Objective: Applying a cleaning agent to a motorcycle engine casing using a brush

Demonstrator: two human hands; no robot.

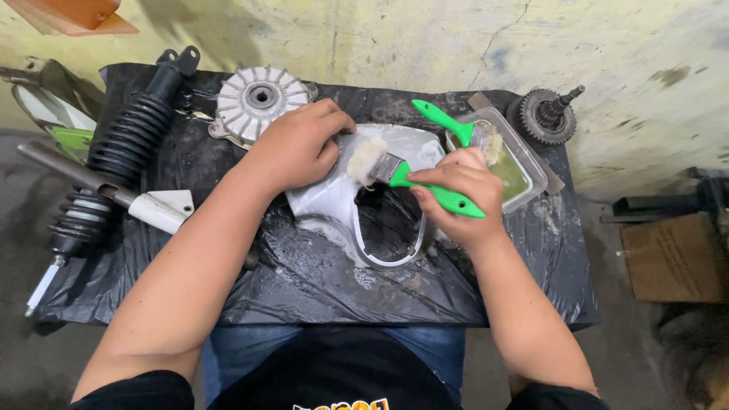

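Your desk [304,288], draped in black plastic sheeting [493,296], carries a white plastic cover [334,205] at its middle, with a finned metal hub [260,99] behind it, a black shock absorber [114,159] to its left, and a clear tray [524,163] and gear [545,115] to its right.

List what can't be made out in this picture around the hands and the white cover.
- Head view: the white cover top left is hidden under the left hand.
- The green brush handle's middle is hidden inside the right hand.
- The tray liquid's depth cannot be told.
- The shock absorber lower end is blurred.
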